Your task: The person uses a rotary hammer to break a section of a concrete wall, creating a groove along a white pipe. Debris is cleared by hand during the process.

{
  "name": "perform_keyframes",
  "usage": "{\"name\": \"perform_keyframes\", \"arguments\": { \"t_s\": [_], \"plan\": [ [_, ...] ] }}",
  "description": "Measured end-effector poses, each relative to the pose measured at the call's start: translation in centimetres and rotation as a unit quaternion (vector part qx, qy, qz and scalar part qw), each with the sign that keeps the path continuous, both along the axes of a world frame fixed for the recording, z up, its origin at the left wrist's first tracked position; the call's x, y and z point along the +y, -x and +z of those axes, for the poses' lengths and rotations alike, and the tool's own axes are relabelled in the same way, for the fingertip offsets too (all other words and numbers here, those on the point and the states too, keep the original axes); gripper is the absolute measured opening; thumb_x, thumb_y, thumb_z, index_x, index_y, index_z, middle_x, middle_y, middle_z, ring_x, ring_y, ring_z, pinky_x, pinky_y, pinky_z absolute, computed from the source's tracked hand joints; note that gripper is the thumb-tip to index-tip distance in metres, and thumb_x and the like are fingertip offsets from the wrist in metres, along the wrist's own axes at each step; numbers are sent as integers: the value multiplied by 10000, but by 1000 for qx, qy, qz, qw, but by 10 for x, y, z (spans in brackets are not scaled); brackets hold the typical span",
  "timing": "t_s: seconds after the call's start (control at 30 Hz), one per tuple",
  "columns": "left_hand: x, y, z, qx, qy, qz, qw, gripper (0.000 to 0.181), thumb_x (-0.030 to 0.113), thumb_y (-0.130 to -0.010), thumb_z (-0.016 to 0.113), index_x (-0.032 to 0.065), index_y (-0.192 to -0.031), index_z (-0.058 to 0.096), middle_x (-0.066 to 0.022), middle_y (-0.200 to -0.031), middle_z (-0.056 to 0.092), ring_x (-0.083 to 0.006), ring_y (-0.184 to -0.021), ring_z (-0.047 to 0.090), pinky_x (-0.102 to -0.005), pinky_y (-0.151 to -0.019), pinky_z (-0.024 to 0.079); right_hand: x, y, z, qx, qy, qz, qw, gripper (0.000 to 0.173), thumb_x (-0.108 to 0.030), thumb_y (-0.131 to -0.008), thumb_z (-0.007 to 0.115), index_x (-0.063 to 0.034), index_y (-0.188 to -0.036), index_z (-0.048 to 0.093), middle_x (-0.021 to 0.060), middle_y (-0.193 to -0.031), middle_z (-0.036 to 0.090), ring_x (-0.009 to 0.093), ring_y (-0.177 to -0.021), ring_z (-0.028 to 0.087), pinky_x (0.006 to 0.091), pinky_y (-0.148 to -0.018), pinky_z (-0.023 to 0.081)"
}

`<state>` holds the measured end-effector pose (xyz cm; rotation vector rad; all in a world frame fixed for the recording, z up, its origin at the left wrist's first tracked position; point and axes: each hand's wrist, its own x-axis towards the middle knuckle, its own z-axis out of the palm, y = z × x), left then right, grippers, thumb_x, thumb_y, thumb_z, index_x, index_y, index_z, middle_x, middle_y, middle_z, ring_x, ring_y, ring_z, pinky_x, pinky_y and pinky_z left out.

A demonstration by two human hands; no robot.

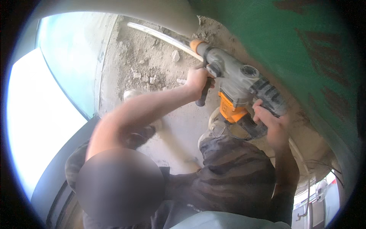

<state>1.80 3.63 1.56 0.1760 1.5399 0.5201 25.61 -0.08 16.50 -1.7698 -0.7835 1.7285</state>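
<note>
A grey and orange rotary hammer [233, 75] lies across the upper middle of the view, its orange-collared front end [197, 45] pointing to the upper left over dusty rubble. My left hand [198, 81] is closed around its dark side handle [202, 98]. At the tool's rear, my right hand [267, 116] grips by the black rear handle [253, 126]; the palm side is hidden. No bit can be made out at the collar. A long pale rod or pipe [165, 37] passes beside the front end. A blurred round patch covers part of the lower left.
Broken rubble [151, 78] and a loose stone [175, 56] cover the ground beyond my left hand. A green surface [286, 43] runs along the right. Light-coloured shoes [213, 126] stand close beneath the tool. A pale cable or hose [298, 151] trails at the lower right, near thin wires.
</note>
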Motion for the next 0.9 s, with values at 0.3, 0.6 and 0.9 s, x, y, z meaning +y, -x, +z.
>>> {"name": "perform_keyframes", "arguments": {
  "t_s": [0.3,0.6,0.9],
  "plan": [
    [-38,-65,32,-173,17,-274,946,258,170,-942,668,13,-1142,625,-83,-911,652,-210,-711,648,-361,-709,550,-48,-73,69,-157,-34,24,987,145,-109,-813,662,4,-897,629,29,-687,607,126,-582,567,267,-556,442],
    [-81,-117,52,-242,-88,-138,956,180,134,-903,652,-42,-938,662,-86,-712,620,-198,-552,584,-342,-480,449,-66,-85,118,-242,-44,17,969,227,-113,-826,695,30,-988,625,86,-772,649,142,-572,615,288,-542,499],
    [-68,-132,46,-241,-22,-20,970,242,181,-871,642,-20,-1006,628,-109,-699,560,-227,-536,556,-379,-490,453,-8,-81,117,-256,-38,118,959,249,-293,-897,682,-49,-928,644,-3,-627,549,101,-499,508,258,-510,409]
  ]
}}
